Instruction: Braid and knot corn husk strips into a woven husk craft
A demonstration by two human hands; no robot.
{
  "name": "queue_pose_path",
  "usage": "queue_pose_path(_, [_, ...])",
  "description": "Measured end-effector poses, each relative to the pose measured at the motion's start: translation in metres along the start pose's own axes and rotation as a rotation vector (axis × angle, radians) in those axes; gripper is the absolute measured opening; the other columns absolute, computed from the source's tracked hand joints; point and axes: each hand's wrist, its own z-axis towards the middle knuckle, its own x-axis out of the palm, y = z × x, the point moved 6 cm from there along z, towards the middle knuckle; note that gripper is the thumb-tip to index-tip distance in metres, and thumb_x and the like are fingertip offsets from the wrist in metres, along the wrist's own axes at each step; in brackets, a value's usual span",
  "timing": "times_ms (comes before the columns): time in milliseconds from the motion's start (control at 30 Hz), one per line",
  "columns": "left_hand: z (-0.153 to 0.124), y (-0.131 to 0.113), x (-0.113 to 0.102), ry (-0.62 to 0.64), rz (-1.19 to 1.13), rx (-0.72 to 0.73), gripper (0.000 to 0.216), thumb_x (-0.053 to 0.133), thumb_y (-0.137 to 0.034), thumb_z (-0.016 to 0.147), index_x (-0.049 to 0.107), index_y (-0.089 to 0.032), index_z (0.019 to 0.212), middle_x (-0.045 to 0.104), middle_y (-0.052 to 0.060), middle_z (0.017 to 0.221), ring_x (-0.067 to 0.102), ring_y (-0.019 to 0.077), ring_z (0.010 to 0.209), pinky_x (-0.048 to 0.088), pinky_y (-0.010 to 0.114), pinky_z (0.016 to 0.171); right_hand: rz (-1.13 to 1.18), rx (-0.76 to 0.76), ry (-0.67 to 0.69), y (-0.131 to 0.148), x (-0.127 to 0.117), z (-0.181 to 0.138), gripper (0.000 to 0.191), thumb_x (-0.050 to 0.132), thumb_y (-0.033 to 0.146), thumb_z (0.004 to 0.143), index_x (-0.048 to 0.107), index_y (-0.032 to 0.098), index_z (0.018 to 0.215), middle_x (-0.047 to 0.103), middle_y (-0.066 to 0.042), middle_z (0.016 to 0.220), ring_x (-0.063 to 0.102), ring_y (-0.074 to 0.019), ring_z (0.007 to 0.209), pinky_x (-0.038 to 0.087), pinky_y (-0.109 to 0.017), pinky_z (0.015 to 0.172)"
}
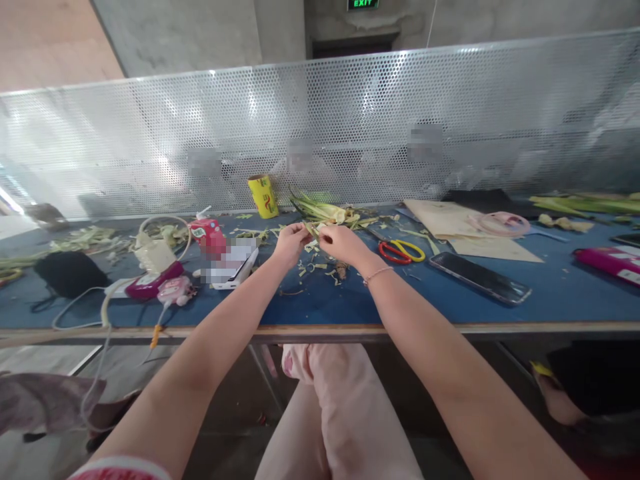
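Observation:
My left hand [292, 244] and my right hand [342, 241] meet over the blue table, fingers closed in a pinch. Between them is a thin strip of pale green plant stalk [313, 231], partly covered by the fingers. Just beyond, a heap of green stalks [323, 210] lies against the mesh screen. Small cut scraps [320, 268] are scattered under and in front of my hands. To the right of my right hand rest scissors [403, 251] with one red and one yellow handle.
A yellow can-like container [263, 196] stands by the perforated screen [340, 120]. On the left are a pink bottle [209, 237], a white device [235, 263], a black pouch [70, 273] and cables. A phone [480, 277], cardboard [495, 248] and more stalks [575, 204] lie right.

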Motion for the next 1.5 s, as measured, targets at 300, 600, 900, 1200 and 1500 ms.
queue_pose_path(300, [0.0,0.002,0.0,0.023,0.035,-0.008,0.025,0.079,-0.021,0.056,0.055,-0.014,0.059,0.058,-0.001,0.059,0.055,0.0084,0.058,0.045,0.026,0.069,0.092,0.048,-0.028,0.003,-0.003,-0.001,0.013,0.05,0.027,0.078,0.043,0.02,0.07,0.048,0.002,0.062,0.041,-0.0112,0.057,0.029,-0.026,0.058])
queue_pose_path(600, [-0.002,0.0,0.002,0.016,0.072,-0.019,0.021,0.076,-0.017,0.058,0.055,-0.014,0.058,0.058,-0.001,0.058,0.053,0.0076,0.057,0.044,0.024,0.066,0.047,-0.006,-0.023,0.005,-0.002,-0.001,0.007,0.045,0.022,0.08,0.046,0.019,0.073,0.051,0.0,0.066,0.043,-0.0132,0.061,0.031,-0.027,0.061])
queue_pose_path(900, [-0.004,0.001,0.004,0.076,0.041,-0.037,0.026,0.078,-0.02,0.053,0.055,-0.013,0.064,0.061,-0.001,0.062,0.058,0.0091,0.06,0.047,0.027,0.068,0.031,-0.002,-0.02,0.006,-0.002,-0.002,0.007,0.045,0.019,0.078,0.042,0.02,0.072,0.048,0.0,0.065,0.04,-0.0134,0.061,0.029,-0.027,0.061])
queue_pose_path(1200, [-0.005,-0.001,0.008,0.172,0.082,-0.07,0.024,0.077,-0.014,0.054,0.054,-0.013,0.061,0.062,0.0,0.06,0.06,0.0096,0.059,0.05,0.028,0.07,0.051,-0.021,-0.057,0.005,-0.004,-0.001,0.012,0.042,0.015,0.076,0.036,0.021,0.068,0.04,0.002,0.062,0.036,-0.0125,0.057,0.026,-0.026,0.057])
queue_pose_path(1500, [-0.004,-0.005,0.005,0.141,0.12,-0.065,0.033,0.084,-0.019,0.046,0.055,-0.013,0.062,0.064,0.001,0.06,0.06,0.0104,0.058,0.051,0.029,0.069,0.076,0.019,-0.097,0.0,-0.007,0.0,0.007,0.042,0.017,0.076,0.043,0.021,0.071,0.043,0.002,0.062,0.038,-0.0127,0.058,0.029,-0.027,0.059])
